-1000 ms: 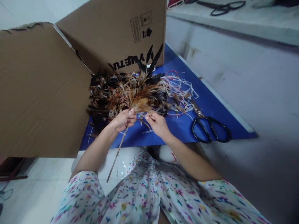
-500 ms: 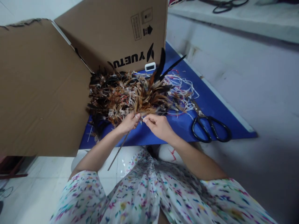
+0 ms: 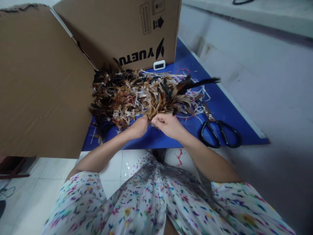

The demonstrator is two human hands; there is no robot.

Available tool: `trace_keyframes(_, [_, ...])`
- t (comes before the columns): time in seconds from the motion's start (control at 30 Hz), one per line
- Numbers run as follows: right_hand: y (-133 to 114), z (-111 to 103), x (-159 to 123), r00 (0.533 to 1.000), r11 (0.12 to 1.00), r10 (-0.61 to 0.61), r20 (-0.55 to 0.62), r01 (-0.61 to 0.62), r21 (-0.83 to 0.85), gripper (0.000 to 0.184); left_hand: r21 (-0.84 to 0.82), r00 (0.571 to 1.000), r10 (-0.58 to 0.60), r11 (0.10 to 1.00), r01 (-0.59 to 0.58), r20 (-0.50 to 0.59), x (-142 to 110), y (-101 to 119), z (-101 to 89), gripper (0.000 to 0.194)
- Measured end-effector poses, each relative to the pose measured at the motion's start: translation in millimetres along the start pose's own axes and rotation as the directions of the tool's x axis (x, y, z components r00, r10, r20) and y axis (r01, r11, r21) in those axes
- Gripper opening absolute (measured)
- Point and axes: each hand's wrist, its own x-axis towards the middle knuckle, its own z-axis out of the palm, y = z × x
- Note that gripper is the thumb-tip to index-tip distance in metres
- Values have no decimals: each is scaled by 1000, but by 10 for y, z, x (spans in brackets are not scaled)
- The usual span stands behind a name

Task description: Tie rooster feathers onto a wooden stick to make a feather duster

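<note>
Both hands meet at the base of a bundle of brown, tan and black feathers (image 3: 168, 96) that points to the right over the blue table (image 3: 220, 104). My left hand (image 3: 139, 126) is closed around the bundle's base. My right hand (image 3: 166, 124) pinches the same spot from the right. A larger heap of similar feathers (image 3: 114, 94) lies just behind the hands. The thin stick seen earlier is hidden now.
A big open cardboard box (image 3: 117, 29) with its flap (image 3: 41, 81) stands at the left and back. Black scissors (image 3: 220, 130) lie right of my hands, beside loose white and red strips (image 3: 195, 98). A small white device (image 3: 159, 65) sits by the box. A grey wall rises on the right.
The feather bundle has swung from upright down to the right. Both hands have closed together at its base, and the thin stick below my left hand is out of sight.
</note>
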Motion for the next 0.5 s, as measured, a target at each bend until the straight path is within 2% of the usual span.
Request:
trace_keyframes(0.07, [-142, -86, -6, 997, 971, -18, 78, 37, -238, 24, -6, 996, 86, 996, -86, -1, 15, -11, 14, 12])
trace_keyframes(0.1, [-222, -127, -1, 991, 925, -38, 132, 84, -371, 26, -25, 990, 139, 990, -139, -3, 25, -14, 23, 13])
trace_keyframes(0.17, [-379, -203, 32, 966, 787, -77, 248, 212, -579, 29, -84, 976, 219, 972, -219, -10, 39, -4, 38, 15])
trace_keyframes(0.23, [-512, -282, 105, 927, 650, -107, 360, 339, -680, 30, -129, 975, 221, 967, -220, -9, 32, 40, 39, 16])
trace_keyframes(0.3, [-613, -374, 223, 885, 561, -127, 448, 437, -703, 27, -129, 985, 172, 977, -169, 12, -9, 111, 22, 14])
trace_keyframes(0.37, [-681, -474, 379, 841, 538, -148, 521, 510, -671, 23, -100, 986, 165, 982, -161, 34, -83, 192, -13, 10])
trace_keyframes(0.43, [-712, -565, 556, 771, 580, -180, 612, 585, -567, 16, -69, 979, 196, 979, -193, 51, -174, 264, -61, 10])
trace_keyframes(0.5, [-698, -625, 725, 674, 671, -209, 708, 626, -398, 10, -13, 969, 224, 975, -224, 99, -268, 315, -118, 8])
